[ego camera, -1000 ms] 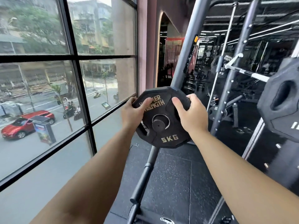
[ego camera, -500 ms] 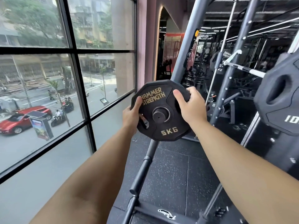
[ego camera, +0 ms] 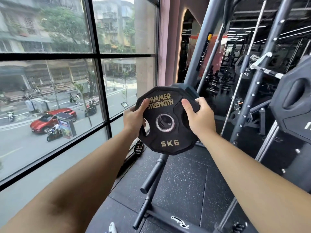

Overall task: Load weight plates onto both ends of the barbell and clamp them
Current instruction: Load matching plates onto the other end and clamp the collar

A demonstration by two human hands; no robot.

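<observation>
Held in air: 5 kg plate (ego camera: 168,132), pinched between left hand (ego camera: 133,119) and right hand (ego camera: 200,118), thumbs on face, fingers curled behind rim. Centre hole between grips empty. Probably rigid, rubbery, moderately heavy; best gripped at side cut-outs.

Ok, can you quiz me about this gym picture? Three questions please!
1. True or false: the left hand and the right hand both grip the weight plate.
2. What is printed at the bottom of the plate? A) 5KG B) 20KG C) 50KG
3. Fill in: the car outside the window is ____.
Key: 1 true; 2 A; 3 red.
</observation>
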